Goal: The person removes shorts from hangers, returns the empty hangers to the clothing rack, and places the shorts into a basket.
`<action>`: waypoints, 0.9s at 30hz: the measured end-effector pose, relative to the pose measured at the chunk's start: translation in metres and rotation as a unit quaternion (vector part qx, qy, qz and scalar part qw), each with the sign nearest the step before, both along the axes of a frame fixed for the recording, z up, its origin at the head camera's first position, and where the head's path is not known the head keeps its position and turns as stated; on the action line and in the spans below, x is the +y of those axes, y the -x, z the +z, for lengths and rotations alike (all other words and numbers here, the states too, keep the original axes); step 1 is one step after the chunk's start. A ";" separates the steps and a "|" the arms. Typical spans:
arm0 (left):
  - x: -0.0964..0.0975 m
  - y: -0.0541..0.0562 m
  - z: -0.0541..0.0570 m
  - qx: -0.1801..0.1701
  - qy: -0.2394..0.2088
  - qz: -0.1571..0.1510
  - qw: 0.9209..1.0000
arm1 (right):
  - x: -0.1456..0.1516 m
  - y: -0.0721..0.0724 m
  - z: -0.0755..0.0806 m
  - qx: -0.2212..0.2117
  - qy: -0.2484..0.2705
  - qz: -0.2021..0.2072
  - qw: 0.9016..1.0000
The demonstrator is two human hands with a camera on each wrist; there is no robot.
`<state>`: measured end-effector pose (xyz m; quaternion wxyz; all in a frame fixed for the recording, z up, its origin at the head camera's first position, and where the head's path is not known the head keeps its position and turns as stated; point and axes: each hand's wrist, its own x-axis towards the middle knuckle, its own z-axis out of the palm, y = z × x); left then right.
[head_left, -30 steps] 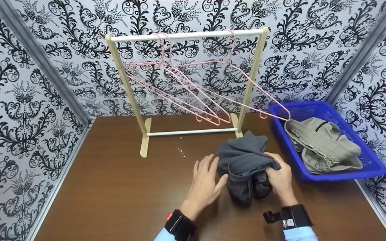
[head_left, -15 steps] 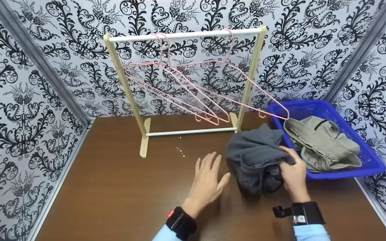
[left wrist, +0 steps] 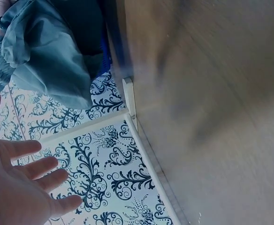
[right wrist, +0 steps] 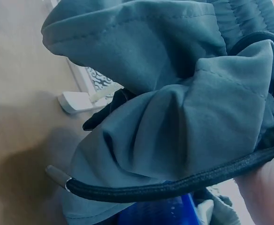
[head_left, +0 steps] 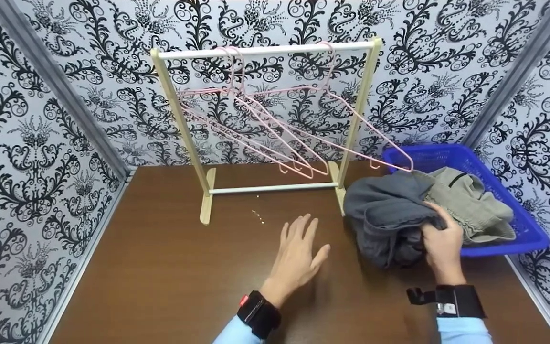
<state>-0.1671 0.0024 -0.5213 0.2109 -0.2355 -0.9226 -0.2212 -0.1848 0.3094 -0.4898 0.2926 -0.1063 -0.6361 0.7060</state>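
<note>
My right hand (head_left: pixel 444 246) grips a bundle of dark grey shorts (head_left: pixel 389 212) by the waistband, above the table. They hang bunched, overlapping the near-left rim of a blue basket (head_left: pixel 518 248). In the right wrist view the shorts (right wrist: pixel 174 112) show stitched folds, and a dark drawstring (right wrist: pixel 141 190) with a metal tip dangles across them. Elastic gathers show on the shorts (left wrist: pixel 52 56) in the left wrist view. My left hand (head_left: pixel 294 260) hovers over the table with fingers spread, touching nothing. Khaki shorts (head_left: pixel 480 205) lie crumpled in the basket, partly covered by the grey ones.
A small rack with a white top rod (head_left: pixel 280 49) and wooden posts stands at the back of the table (head_left: pixel 184 277). Pink hangers (head_left: pixel 370 126) hang from it, one reaching out over the basket's edge. Patterned walls close in the back and sides.
My right hand has carried the grey shorts rightward, from beside my left hand to the basket's edge. My left hand has stayed almost in place, now apart from the shorts.
</note>
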 end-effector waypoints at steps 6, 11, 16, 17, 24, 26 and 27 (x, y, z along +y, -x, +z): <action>0.001 0.004 0.006 0.007 0.012 -0.008 1.000 | 0.013 0.001 0.011 -0.001 0.002 -0.015 1.000; 0.001 0.005 0.010 0.005 0.015 -0.012 1.000 | 0.026 0.002 0.023 -0.010 0.009 -0.029 0.999; 0.001 0.005 0.010 -0.005 0.022 -0.010 1.000 | 0.040 0.006 0.034 -0.007 0.033 -0.042 0.999; 0.001 0.005 0.010 -0.006 0.023 -0.009 1.000 | 0.043 0.007 0.036 -0.001 0.036 -0.045 0.998; 0.002 0.007 0.009 -0.006 0.025 -0.006 1.000 | 0.058 0.013 0.046 0.048 0.019 -0.066 0.996; 0.002 0.007 0.009 -0.007 0.024 -0.006 1.000 | 0.062 0.015 0.047 0.050 0.017 -0.075 0.996; 0.002 0.007 0.009 -0.008 0.024 -0.006 1.000 | 0.063 0.016 0.048 0.050 0.017 -0.080 0.995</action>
